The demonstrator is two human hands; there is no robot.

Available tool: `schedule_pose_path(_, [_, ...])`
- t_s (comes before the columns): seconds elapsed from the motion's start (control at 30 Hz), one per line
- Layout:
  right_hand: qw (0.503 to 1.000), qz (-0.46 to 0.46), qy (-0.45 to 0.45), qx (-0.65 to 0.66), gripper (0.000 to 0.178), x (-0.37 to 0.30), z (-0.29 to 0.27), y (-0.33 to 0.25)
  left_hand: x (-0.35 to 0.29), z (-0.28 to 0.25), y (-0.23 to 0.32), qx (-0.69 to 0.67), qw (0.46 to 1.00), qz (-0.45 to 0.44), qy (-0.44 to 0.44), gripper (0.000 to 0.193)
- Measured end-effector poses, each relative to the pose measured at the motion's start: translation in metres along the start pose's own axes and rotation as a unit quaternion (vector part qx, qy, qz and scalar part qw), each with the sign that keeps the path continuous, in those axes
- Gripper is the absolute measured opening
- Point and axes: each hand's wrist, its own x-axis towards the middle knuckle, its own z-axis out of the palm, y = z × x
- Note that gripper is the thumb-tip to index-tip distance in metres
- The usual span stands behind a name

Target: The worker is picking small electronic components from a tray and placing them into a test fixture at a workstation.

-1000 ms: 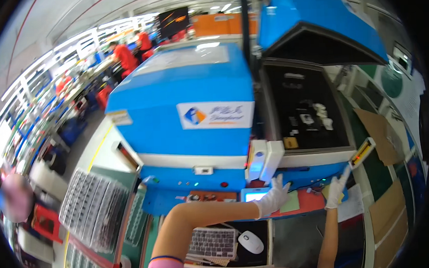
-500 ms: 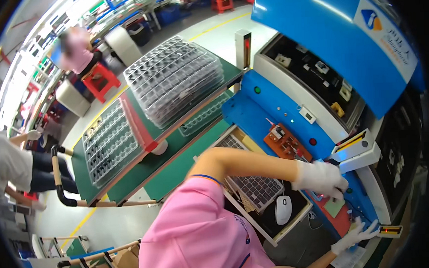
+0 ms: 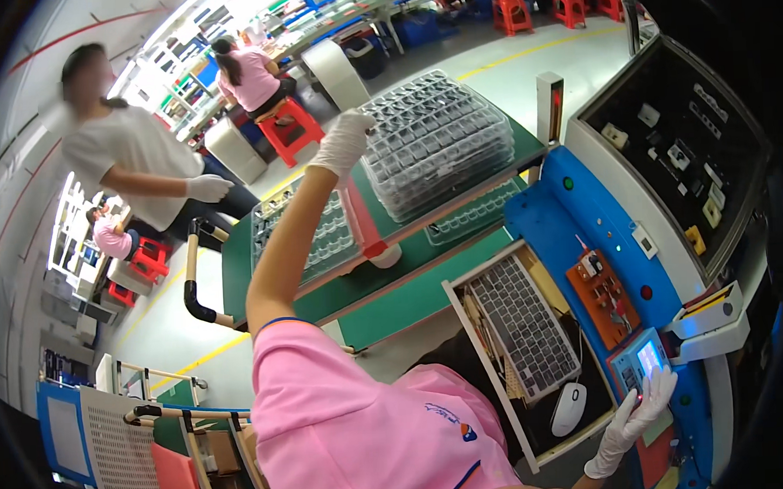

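Several clear plastic trays (image 3: 440,151) sit in a neat stack on the green, smooth-looking surface (image 3: 237,273), all shiny thin-walled stuff with row after row of little moulded pockets. Another flat clear tray (image 3: 332,234) lies beside it, past a strip of red tape (image 3: 366,219). Over by the blue machine (image 3: 571,203) there's a blocky orange fixture (image 3: 602,298) with metal bits on top, next to a boxy blue control unit (image 3: 626,371) with a glowing screen. Below that, an open drawer (image 3: 488,373) holds a flat keyboard (image 3: 524,326) and a rounded white mouse (image 3: 569,409). As for the fingers: on the left hand (image 3: 343,146), in a soft white fabric glove, they're curled in at the stack's upper-left corner, with a tiny dark spot by the tips, and I honestly can't tell if they're pinching anything. On the right hand (image 3: 639,413), same kind of glove, thumb and fingers are apart, right over the lower edge of the screen; can't tell if they actually touch it. Stack itself looks squared up and glassy, top pockets catching the light, edges layered down the side.
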Motion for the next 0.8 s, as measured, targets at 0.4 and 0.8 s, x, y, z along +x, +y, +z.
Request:
schedule_pose_path(0.4, [0.997,0.04,-0.059,-0.028,0.059,-0.011,-0.007,0.016,0.006,0.003,0.006,0.026,0.99,0.0,-0.14,0.028])
schedule_pose_path(0.8, [0.995,0.072,-0.039,-0.053,0.049,-0.034,-0.019,0.017,0.025,-0.01,-0.015,0.017,0.97,0.068,-0.231,0.034])
